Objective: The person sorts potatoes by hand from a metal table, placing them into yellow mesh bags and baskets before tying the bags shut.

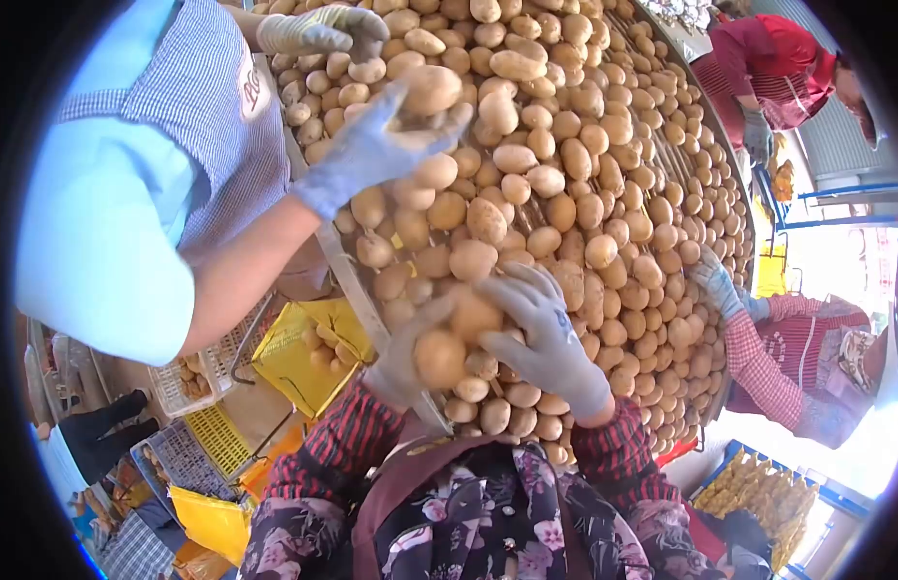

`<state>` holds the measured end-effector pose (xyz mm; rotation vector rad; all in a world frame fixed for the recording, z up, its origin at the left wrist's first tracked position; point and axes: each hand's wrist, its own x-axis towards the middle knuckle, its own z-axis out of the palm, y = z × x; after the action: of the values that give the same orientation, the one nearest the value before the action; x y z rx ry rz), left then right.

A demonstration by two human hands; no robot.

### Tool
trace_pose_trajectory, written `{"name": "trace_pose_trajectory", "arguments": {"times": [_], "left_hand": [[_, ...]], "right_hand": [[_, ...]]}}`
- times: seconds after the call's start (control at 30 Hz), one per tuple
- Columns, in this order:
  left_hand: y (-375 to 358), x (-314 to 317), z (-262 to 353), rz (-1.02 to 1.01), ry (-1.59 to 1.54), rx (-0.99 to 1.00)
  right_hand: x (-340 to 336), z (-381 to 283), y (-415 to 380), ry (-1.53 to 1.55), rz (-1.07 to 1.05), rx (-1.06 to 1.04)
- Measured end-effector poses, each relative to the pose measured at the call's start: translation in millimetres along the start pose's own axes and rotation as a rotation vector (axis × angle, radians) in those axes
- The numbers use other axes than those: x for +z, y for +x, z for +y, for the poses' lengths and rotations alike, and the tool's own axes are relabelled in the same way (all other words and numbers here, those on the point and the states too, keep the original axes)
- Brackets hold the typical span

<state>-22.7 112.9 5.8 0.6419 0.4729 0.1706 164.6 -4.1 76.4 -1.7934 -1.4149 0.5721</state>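
Potatoes [584,145] cover a broad sorting surface in front of me. Both my hands wear grey gloves. My left hand [403,353] is at the near edge, its fingers curled round a potato [439,359]. Just right of it, my right hand [544,338] has its fingers around another potato [476,314], which sits between the two hands and is slightly blurred. Smaller potatoes lie directly below my hands.
At the left, a co-worker's blue-gloved hand [381,150] holds a potato near mine. Other workers stand along the far side. A metal rim [352,290] borders the surface; a yellow bag [304,358] and crates [193,382] are below left.
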Motion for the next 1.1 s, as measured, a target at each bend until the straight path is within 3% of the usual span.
{"name": "trace_pose_trajectory", "arguments": {"times": [0.03,0.1,0.17,0.23,0.3,0.37,0.43,0.5,0.67,0.73,0.77,0.83,0.97,1.1], "left_hand": [[-9.4,-8.1,1.9,-0.007,0.006,0.015],[-20.0,-17.1,7.5,-0.232,-0.621,-0.286],[-27.1,-10.9,20.3,-0.199,-0.646,-0.264],[-24.5,-14.1,28.6,-0.17,-0.671,-0.242],[-18.9,-26.0,31.5,-0.001,-0.495,-0.151],[-12.0,-38.5,33.7,0.043,-0.434,-0.125],[0.0,-45.7,37.4,0.006,-0.463,-0.088],[2.3,-46.7,36.5,-0.007,-0.451,-0.066],[0.3,-51.9,36.6,-0.04,-0.478,-0.068],[1.3,-50.9,35.8,-0.025,-0.478,-0.041],[2.6,-51.7,34.7,-0.039,-0.494,-0.051],[3.2,-53.5,32.3,-0.07,-0.512,-0.082],[4.5,-55.4,30.4,-0.074,-0.52,-0.078],[3.9,-48.3,38.0,-0.024,-0.418,-0.068]], "right_hand": [[-4.4,4.7,2.8,-0.082,-0.007,-0.114],[-16.9,25.6,15.4,-0.084,0.085,-0.096],[-20.4,64.8,27.8,-0.177,0.223,0.229],[-28.3,72.4,66.2,-0.259,0.283,0.18],[-32.5,76.8,107.4,-0.341,0.329,0.131],[-25.8,78.6,143.5,-0.395,0.249,-0.074],[-15.5,90.6,166.0,-0.505,0.205,-0.056],[-10.2,99.4,177.0,-0.847,0.036,0.075],[-17.2,91.5,175.4,-0.937,-0.06,0.149],[-38.5,66.7,164.2,0.091,-0.055,0.654],[-36.7,83.4,146.5,0.511,0.077,0.493],[-43.6,67.1,123.2,1.091,0.205,0.414],[-31.0,59.1,109.4,1.478,0.141,0.372],[-7.3,45.8,109.3,1.56,0.135,0.346]]}}
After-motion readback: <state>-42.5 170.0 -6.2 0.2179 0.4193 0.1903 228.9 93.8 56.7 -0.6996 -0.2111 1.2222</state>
